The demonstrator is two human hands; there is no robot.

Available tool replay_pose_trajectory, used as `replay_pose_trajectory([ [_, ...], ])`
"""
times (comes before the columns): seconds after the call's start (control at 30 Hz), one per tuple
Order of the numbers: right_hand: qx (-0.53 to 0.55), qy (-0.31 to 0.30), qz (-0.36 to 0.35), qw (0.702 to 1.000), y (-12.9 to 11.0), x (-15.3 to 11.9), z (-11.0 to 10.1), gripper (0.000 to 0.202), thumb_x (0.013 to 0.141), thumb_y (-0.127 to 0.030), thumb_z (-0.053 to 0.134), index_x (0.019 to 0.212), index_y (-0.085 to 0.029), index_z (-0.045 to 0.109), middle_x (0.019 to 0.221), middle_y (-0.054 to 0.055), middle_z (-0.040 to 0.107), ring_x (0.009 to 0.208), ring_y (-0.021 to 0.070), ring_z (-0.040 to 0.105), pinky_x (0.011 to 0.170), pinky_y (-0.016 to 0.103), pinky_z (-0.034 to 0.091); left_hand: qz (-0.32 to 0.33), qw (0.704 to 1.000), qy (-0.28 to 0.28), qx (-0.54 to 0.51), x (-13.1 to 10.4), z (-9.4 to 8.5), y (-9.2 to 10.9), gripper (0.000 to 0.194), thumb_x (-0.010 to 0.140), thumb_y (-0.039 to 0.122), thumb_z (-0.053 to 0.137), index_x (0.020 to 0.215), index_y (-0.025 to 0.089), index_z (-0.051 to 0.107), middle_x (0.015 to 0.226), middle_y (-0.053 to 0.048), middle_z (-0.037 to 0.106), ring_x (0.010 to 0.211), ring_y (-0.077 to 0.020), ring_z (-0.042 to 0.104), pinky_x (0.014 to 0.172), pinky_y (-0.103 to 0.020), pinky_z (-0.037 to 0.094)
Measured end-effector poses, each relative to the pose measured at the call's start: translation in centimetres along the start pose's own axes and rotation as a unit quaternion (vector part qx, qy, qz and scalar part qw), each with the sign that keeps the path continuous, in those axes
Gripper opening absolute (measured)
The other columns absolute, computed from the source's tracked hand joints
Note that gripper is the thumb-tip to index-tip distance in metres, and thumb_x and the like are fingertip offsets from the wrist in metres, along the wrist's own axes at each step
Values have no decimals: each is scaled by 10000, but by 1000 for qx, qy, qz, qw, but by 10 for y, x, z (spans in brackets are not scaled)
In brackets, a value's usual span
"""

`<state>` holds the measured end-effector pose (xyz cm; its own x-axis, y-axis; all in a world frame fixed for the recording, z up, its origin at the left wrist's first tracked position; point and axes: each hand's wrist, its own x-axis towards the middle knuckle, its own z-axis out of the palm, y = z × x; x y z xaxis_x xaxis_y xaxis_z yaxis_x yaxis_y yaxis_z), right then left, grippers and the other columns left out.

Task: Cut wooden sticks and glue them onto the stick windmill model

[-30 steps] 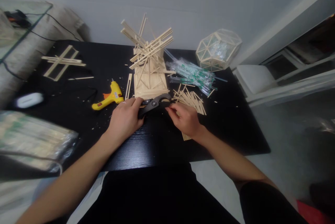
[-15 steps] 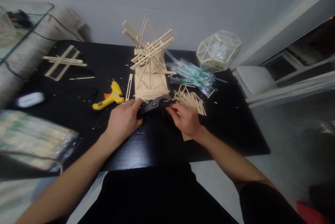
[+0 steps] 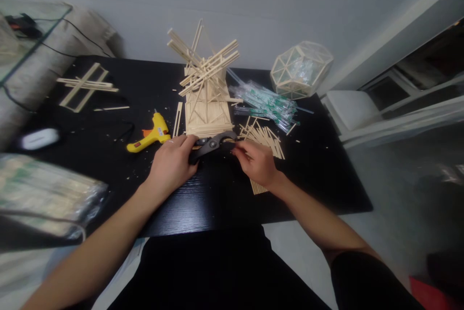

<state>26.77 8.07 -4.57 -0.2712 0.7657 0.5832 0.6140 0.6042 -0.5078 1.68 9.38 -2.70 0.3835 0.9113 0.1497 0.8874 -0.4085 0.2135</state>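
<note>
My left hand [image 3: 172,160] is wrapped round the handles of dark pruning shears [image 3: 213,144], whose curved jaws point right. By the jaw tips, my right hand [image 3: 259,162] is closed in a pinch; what its fingertips grip, if anything, is too small to make out. Just beyond the shears stands a windmill-like model of thin wooden sticks [image 3: 208,112] with crossed blades. A loose pile of short sticks [image 3: 266,138] lies behind my right hand, and a flat row of sticks [image 3: 258,187] shows partly under its wrist.
A yellow glue gun [image 3: 154,133] lies left of the model on the black table [image 3: 177,213]. Crossed sticks [image 3: 85,88], a white mouse-like object [image 3: 40,139] and a plastic-wrapped bundle [image 3: 47,194] are farther left. Plastic wrappers [image 3: 266,102] and a faceted stick frame [image 3: 302,69] sit back right.
The view has shifted very slightly. Both hands and the shears keep almost the same position.
</note>
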Motion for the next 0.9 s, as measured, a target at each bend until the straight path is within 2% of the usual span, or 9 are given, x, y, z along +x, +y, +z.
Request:
replay_pose_trajectory([
  [0.4,-4,-22,5,1000,3,0,0,167,1045,-210,575,996,-202,734,897,46,788,798,181,729,745,313,570,8,1000,-5,2,3,-5,0,385,857,235,618,1239,184,629,1096,-134,702,1037,-331,676,903,-422,525],
  [0.7,-6,-39,-19,999,8,2,-3,177,1052,-192,557,991,-203,723,940,51,794,852,184,737,782,321,580,48,999,-4,1,4,-8,-8,429,857,230,613,1278,151,642,1100,-153,704,1022,-341,675,906,-443,534],
  [0.9,-7,-33,-31,999,9,2,-3,190,1057,-197,561,948,-200,717,868,46,765,814,188,722,760,330,583,41,999,-9,4,3,-10,-9,423,826,202,620,1246,184,663,1049,-128,705,981,-329,685,874,-434,539],
])
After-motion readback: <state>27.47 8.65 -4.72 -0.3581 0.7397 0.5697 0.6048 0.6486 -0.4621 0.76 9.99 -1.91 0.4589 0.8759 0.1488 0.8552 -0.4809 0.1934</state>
